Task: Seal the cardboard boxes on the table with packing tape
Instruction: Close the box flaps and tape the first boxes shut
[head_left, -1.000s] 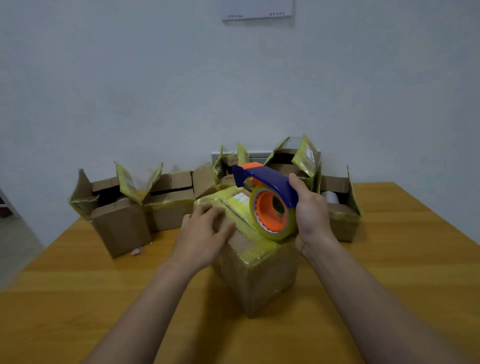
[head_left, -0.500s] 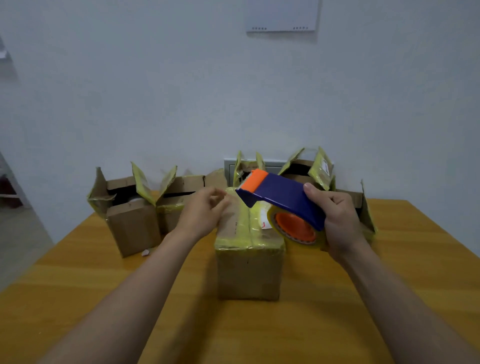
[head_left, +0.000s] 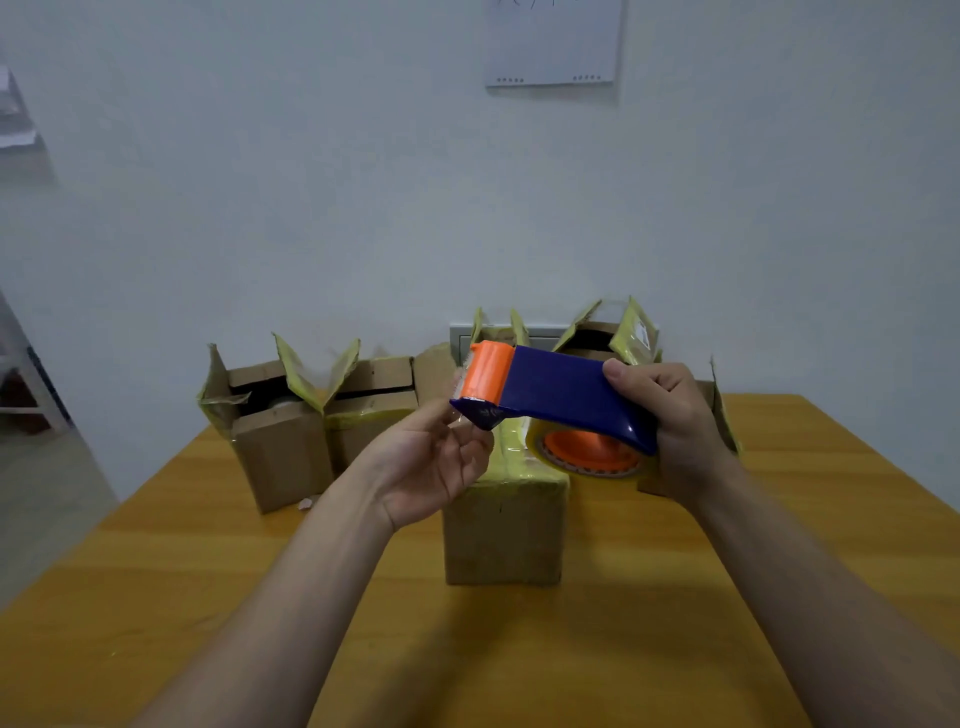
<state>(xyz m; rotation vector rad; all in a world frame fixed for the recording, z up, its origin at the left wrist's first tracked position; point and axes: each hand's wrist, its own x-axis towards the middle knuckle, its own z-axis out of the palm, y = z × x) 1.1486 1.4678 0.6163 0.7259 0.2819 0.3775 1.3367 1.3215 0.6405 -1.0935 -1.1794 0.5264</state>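
A closed cardboard box (head_left: 504, 530) with yellow tape over its top stands mid-table. Above it my right hand (head_left: 675, 421) grips the blue handle of a tape dispenser (head_left: 561, 395), which has an orange front end and an orange-cored roll of tape (head_left: 592, 452). My left hand (head_left: 431, 462), palm up, has its thumb and fingertips closed at the dispenser's front tip, where a bit of clear tape end shows. Both hands hover just over the box and do not touch it.
Several open boxes with raised yellow-taped flaps stand along the back: one at the left (head_left: 280, 452), one beside it (head_left: 374, 415), others behind the dispenser (head_left: 597, 338) and behind my right hand (head_left: 722, 415). The wooden table (head_left: 519, 649) reaches toward me.
My left hand left the box top and rose to the dispenser's front tip. The right hand lifted and tilted the dispenser off the box, which was turned square to me.
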